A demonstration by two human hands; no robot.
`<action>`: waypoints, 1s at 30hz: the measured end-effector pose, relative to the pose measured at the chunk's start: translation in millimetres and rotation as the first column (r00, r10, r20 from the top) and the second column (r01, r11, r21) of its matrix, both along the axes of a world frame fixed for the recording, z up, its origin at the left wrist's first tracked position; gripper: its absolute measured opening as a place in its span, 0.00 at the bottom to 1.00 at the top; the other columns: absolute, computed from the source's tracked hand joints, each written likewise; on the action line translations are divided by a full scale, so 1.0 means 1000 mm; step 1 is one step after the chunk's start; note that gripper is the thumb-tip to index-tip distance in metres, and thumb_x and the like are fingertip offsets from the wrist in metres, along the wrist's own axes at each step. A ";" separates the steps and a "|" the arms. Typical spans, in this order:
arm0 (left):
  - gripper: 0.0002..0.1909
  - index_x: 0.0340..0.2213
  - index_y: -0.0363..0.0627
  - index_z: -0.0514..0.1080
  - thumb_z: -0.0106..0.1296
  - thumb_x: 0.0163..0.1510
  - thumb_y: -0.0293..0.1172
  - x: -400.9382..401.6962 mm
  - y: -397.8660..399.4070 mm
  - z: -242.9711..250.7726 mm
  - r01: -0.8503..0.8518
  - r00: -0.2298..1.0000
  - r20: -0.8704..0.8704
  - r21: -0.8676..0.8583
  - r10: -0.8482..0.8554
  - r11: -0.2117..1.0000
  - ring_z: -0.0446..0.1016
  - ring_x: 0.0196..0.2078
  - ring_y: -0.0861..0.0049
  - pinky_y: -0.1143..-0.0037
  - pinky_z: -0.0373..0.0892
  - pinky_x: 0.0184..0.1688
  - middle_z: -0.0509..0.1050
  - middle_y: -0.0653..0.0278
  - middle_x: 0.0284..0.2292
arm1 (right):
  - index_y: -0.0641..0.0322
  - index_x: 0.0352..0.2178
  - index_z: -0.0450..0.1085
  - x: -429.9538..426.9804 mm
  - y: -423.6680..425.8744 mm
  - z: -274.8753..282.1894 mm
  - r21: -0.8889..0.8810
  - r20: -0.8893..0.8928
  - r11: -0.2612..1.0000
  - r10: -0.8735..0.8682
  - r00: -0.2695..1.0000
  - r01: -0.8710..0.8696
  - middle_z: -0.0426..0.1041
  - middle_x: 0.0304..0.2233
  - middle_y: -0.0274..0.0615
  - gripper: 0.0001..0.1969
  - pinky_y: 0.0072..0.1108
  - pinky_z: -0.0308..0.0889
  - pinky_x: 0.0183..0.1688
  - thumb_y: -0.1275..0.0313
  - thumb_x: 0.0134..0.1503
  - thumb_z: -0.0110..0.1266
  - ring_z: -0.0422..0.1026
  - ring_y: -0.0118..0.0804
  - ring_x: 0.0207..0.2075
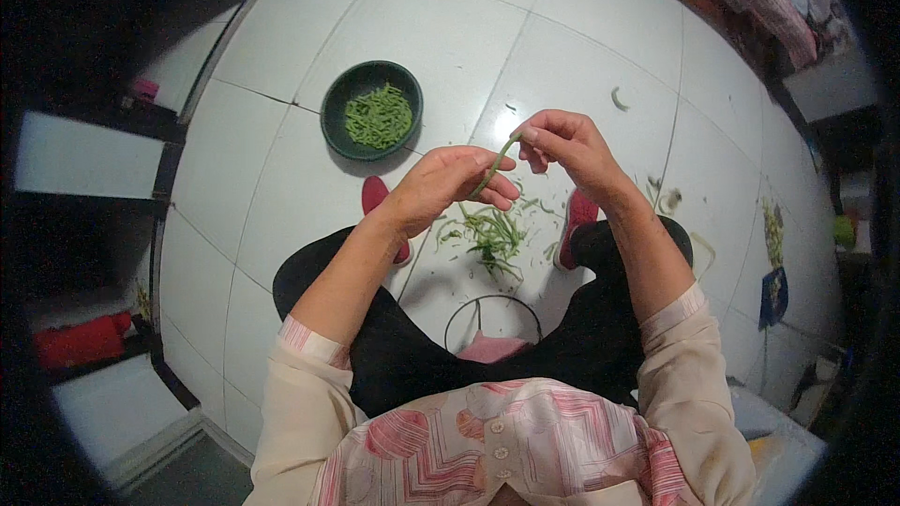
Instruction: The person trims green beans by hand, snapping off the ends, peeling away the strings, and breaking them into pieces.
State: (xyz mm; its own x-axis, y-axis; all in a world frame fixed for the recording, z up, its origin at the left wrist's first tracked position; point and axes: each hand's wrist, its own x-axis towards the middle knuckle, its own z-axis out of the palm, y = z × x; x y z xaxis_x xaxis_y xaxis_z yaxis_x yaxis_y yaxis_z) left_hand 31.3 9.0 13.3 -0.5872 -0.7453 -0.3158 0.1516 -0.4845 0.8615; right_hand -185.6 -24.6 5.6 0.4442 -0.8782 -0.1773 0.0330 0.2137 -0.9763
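A long green bean (498, 163) is held between my hands. My right hand (562, 144) pinches its upper end between thumb and fingers. Its lower part lies across the fingers of my left hand (457, 179), under the thumb. On the tiled floor below my hands is a loose pile of green beans and trimmings (496, 232), between my feet. A dark green bowl (330, 116) stands on the floor, beyond my left hand and to its left, with many short bean pieces (380, 116) in it.
Red shoes (580, 214) flank the pile. A round metal stand (446, 327) with pink cloth is between my legs. One curved green piece (619, 98) lies on the floor at upper right. Dark-edged shelving (91, 154) lines the left; a blue vase (773, 295) is at right.
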 end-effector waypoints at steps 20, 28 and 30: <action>0.15 0.41 0.32 0.68 0.38 0.57 0.29 -0.028 -0.016 -0.004 0.045 0.999 0.018 0.119 -0.047 0.992 0.72 0.26 0.82 0.82 0.69 0.33 0.73 0.63 0.25 | 0.65 0.32 0.70 -0.030 -0.003 0.002 0.053 0.011 0.993 -0.108 0.994 0.107 0.69 0.22 0.34 0.09 0.15 0.62 0.26 0.70 0.56 0.49 0.65 0.23 0.22; 0.15 0.40 0.33 0.69 0.39 0.57 0.30 -0.031 -0.017 0.004 0.049 0.996 0.076 0.080 -0.056 0.996 0.69 0.24 0.84 0.84 0.66 0.28 0.72 0.66 0.24 | 0.65 0.31 0.70 -0.037 -0.003 0.000 0.062 0.002 0.991 -0.121 0.993 0.121 0.69 0.22 0.36 0.09 0.15 0.62 0.26 0.69 0.57 0.49 0.64 0.23 0.22; 0.14 0.39 0.34 0.69 0.40 0.56 0.29 -0.030 -0.017 0.003 0.074 0.991 0.112 0.036 -0.078 0.997 0.66 0.22 0.86 0.85 0.63 0.25 0.70 0.68 0.22 | 0.65 0.31 0.70 -0.036 -0.003 0.002 0.050 -0.007 0.992 -0.119 0.993 0.119 0.69 0.22 0.35 0.09 0.15 0.62 0.26 0.70 0.56 0.48 0.64 0.23 0.22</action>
State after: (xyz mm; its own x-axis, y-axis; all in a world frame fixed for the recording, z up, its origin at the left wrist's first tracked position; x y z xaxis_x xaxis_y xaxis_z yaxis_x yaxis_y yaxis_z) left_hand 1.2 -8.1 16.3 -0.6007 -0.6884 -0.4066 0.0153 -0.5184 0.8550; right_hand -221.9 -27.7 7.8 0.3362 -0.9147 -0.2244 0.0574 0.2577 -0.9645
